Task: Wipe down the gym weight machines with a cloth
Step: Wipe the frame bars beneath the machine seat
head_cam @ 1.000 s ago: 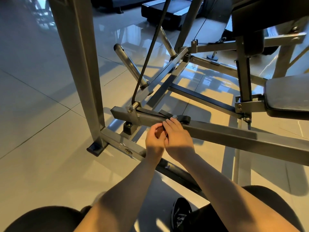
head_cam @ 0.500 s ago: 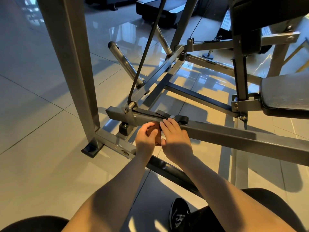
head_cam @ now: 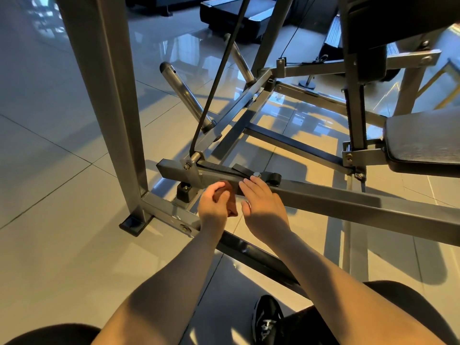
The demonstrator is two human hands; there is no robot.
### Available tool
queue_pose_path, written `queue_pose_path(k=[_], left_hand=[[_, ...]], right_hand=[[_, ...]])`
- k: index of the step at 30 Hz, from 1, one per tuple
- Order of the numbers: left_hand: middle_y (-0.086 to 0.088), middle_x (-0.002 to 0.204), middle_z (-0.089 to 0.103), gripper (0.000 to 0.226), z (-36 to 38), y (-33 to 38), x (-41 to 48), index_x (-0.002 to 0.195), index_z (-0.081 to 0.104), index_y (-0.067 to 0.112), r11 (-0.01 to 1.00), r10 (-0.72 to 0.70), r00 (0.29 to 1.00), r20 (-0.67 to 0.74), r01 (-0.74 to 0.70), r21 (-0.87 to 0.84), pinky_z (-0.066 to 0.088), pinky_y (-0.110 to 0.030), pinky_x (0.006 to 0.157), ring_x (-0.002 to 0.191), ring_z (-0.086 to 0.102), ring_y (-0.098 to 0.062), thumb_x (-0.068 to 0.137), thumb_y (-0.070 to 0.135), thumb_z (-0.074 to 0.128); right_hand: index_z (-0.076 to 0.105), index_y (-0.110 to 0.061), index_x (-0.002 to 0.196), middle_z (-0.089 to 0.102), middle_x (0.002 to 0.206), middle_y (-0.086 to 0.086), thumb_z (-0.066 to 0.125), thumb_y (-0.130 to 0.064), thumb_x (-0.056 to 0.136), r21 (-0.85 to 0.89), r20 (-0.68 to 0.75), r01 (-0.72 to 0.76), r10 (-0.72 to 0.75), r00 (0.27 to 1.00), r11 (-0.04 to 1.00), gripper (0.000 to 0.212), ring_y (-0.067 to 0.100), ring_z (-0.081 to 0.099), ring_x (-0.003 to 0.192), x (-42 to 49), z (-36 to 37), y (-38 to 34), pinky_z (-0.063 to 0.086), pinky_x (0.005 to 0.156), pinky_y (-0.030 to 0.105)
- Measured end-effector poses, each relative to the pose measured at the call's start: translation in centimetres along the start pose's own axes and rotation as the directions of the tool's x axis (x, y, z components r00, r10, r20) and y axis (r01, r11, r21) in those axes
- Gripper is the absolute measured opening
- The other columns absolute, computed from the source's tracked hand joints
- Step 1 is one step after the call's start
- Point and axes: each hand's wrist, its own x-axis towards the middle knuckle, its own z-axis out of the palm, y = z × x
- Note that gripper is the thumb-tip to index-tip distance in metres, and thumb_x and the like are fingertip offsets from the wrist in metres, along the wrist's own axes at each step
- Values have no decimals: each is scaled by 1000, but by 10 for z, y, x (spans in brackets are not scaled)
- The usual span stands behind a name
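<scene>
While the left hand (head_cam: 213,204) grips the bunched brown cloth (head_cam: 231,204) against the near side of the grey lever bar (head_cam: 348,204) and the right hand (head_cam: 262,199) rests straight-fingered on top, the cloth could likely snag on the bolt (head_cam: 256,174) just beside those fingers if wiped that way.

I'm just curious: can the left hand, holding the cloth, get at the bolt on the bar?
Probably not directly: the right hand lies between, its fingers resting on the bar right beside the bolt. The left hand, gripping the cloth, would need to reach over it.
</scene>
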Motion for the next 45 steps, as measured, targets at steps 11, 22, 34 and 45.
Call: queue_pose_path(k=[11,22,34,45], left_hand=[[8,131,62,30,4,21,-8,133,58,33,997,-27,999,20,28,-65,53,-39,103,122,58,-11,105,27,53],[0,134,54,31,-28,44,-55,138,50,31,937,-254,964,79,265,-229,53,-29,89,118,56,-14,110,27,37],[13,125,58,27,-116,-2,-74,132,46,42,905,-349,931,111,365,-219,60,-29,76,107,62,-8,105,39,46],[-3,139,49,40,-145,-80,-5,144,47,30,918,-354,887,-296,390,70,48,-36,102,125,50,-25,104,26,51]], right_hand=[[42,-13,152,42,158,4,37,-27,106,51,25,-20,19,1000,999,49,23,22,153,2,6,-12,19,125,39],[40,-21,153,43,153,2,51,-17,102,451,221,-230,141,965,863,53,17,42,137,-17,-1,-47,29,112,23],[68,-2,121,70,110,8,70,-7,90,610,237,-180,39,971,772,31,19,68,100,-22,74,-115,50,89,9],[66,4,124,69,114,20,57,-5,96,524,194,-186,96,976,831,31,31,66,103,11,121,-104,44,89,19]])
